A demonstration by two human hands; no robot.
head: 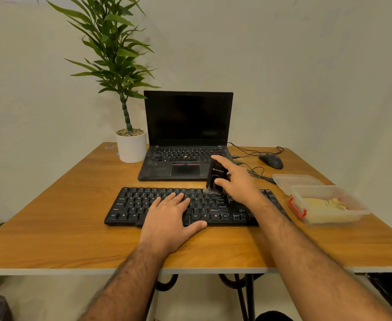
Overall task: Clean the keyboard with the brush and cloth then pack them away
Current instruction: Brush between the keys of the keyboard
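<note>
A black keyboard [132, 205] lies across the middle of the wooden table [51, 228]. My left hand [169, 218] rests flat on its middle keys, fingers spread. My right hand [235, 179] grips a black brush [214, 176] upright, with its bristles touching the keyboard's top row right of centre. A yellow cloth [322, 206] lies folded inside a clear plastic box [324, 191] with red clips, to the right of the keyboard.
An open black laptop [185, 135] stands behind the keyboard. A white pot with a tall green plant [131, 147] sits at the back left. A black mouse [271, 161] and its cables lie at the back right. The box's clear lid [292, 180] lies behind the box.
</note>
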